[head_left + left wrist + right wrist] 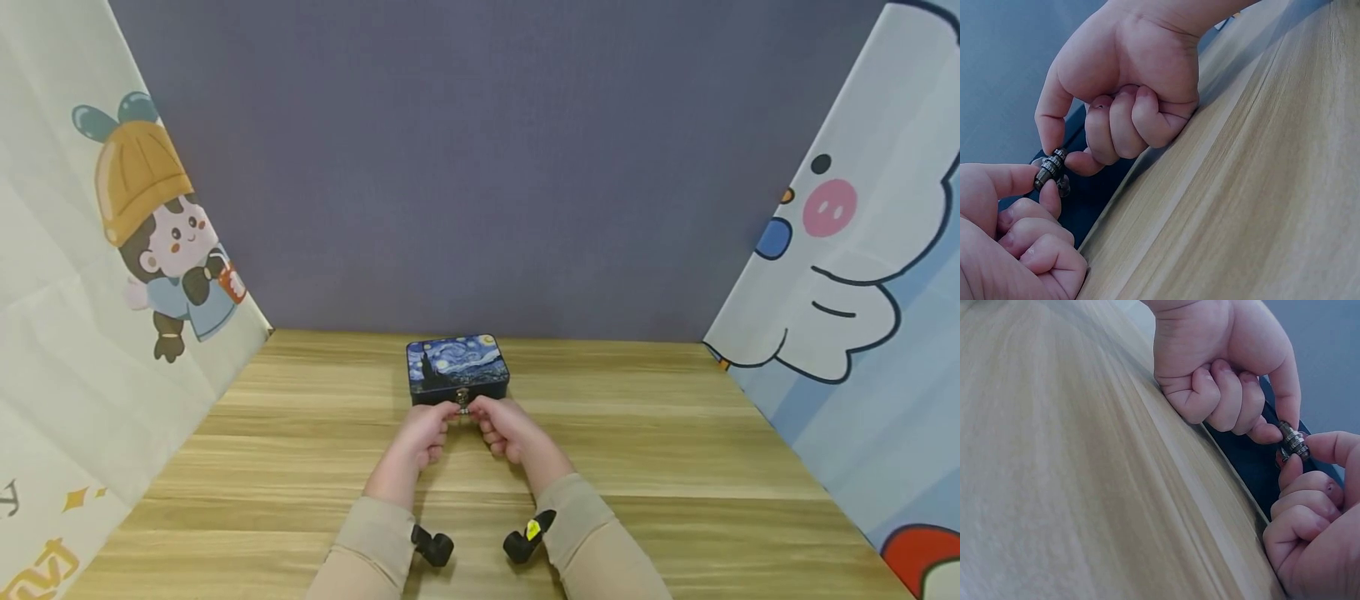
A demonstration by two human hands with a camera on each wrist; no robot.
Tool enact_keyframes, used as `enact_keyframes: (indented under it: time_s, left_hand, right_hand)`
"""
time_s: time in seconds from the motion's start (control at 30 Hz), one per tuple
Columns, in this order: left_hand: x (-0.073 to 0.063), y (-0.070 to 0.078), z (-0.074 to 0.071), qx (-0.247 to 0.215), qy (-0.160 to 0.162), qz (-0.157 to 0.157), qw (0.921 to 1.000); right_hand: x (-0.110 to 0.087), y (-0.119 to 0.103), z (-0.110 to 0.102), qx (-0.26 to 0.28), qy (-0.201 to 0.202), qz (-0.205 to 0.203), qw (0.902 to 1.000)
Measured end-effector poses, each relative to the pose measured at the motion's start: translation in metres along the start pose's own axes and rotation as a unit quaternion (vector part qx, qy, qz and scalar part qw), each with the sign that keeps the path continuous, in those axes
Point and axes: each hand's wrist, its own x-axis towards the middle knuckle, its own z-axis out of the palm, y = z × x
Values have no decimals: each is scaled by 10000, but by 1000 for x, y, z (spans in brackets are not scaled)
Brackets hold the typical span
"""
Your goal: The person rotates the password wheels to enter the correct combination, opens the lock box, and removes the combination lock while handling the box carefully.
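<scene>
A tin box (pixel 457 361) with a starry night-sky painting on its lid sits closed on the table, slightly turned. At its front clasp (pixel 462 395) hangs a small combination padlock (pixel 1052 167) with ridged metal dials. My left hand (pixel 425 430) pinches one end of the padlock between thumb and index finger. At the other end, my right hand (pixel 514 430) pinches it the same way. Both hands have their remaining fingers curled into the palm, close to the tabletop. In the right wrist view the padlock (pixel 1294 440) is partly covered by fingertips.
The wood-grain table (pixel 637 433) spreads around the box. A grey panel (pixel 480 167) rises behind it. Cartoon-printed cloths hang at the left (pixel 60 292) and right (pixel 885 333) sides. Small black wrist cameras sit on the left (pixel 432 547) and right (pixel 525 540) sleeves.
</scene>
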Motion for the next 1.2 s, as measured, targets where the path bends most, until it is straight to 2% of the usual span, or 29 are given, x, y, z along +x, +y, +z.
enact_keyframes:
  time_s: [1.2]
  left_hand:
    - [3,1,1,58,6,-21,10000]
  right_hand:
    - [1,-1,2,-62,12,-21,10000]
